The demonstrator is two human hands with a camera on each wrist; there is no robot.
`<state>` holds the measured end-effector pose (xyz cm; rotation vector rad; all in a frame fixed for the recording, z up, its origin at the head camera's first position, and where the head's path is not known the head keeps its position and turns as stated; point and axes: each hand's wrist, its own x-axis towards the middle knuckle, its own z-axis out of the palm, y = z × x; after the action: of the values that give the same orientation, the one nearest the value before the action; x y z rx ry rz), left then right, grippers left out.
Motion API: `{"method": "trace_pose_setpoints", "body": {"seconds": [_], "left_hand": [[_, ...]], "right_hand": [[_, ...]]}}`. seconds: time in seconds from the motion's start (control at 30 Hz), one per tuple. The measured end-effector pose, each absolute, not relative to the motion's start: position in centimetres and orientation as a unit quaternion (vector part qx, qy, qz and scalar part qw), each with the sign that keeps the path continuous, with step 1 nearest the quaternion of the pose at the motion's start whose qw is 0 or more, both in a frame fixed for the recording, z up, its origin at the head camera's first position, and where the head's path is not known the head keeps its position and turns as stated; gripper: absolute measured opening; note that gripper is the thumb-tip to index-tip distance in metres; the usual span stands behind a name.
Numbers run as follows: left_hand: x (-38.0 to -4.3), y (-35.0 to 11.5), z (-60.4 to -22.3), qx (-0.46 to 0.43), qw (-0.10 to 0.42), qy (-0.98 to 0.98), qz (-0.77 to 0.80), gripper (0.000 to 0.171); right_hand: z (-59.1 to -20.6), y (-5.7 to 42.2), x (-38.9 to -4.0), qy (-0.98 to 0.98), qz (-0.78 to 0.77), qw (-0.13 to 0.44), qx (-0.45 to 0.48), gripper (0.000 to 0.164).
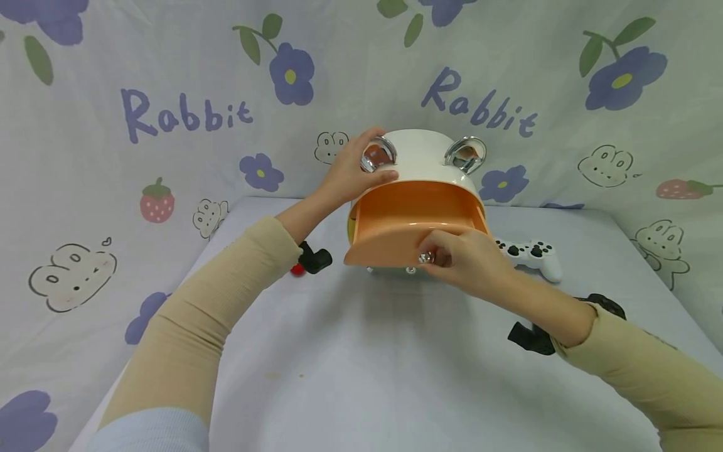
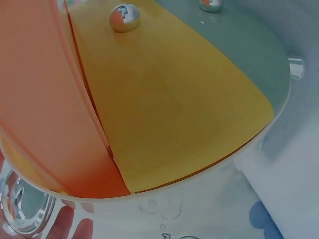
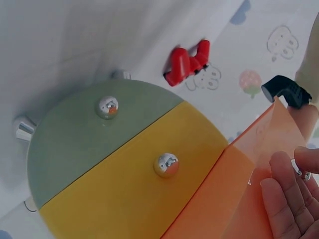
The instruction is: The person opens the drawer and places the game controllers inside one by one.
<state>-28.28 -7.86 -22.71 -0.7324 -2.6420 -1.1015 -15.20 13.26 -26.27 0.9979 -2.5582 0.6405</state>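
A rounded white storage box (image 1: 420,147) with two shiny silver ears stands at the back of the table. Its top orange drawer (image 1: 390,245) is pulled out, the orange inside showing. My left hand (image 1: 349,172) holds the box at its left silver ear (image 1: 378,156), thumb on the front. With thumb and fingers, my right hand (image 1: 471,260) pinches the round silver knob (image 1: 426,257) of the orange drawer. Below it, the yellow drawer (image 3: 134,194) and the green drawer (image 3: 104,137) are closed, each with a silver knob.
To the right of the box lies a white game controller (image 1: 533,254), partly behind my right hand. A red jointed object (image 3: 187,62) rests on the left side of the table, mostly hidden in the head view. A patterned cloth (image 1: 192,56) hangs behind.
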Motion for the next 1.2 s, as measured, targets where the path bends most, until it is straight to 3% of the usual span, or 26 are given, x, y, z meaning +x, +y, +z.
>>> {"method": "trace_pose_setpoints", "body": {"seconds": [1.2], "left_hand": [[-28.3,-8.0,-22.8,-0.256,0.095,-0.887,-0.372,0.076]], "right_hand": [[-27.2,13.0,-12.0,-0.887,0.187,0.216,0.362,0.021]]}}
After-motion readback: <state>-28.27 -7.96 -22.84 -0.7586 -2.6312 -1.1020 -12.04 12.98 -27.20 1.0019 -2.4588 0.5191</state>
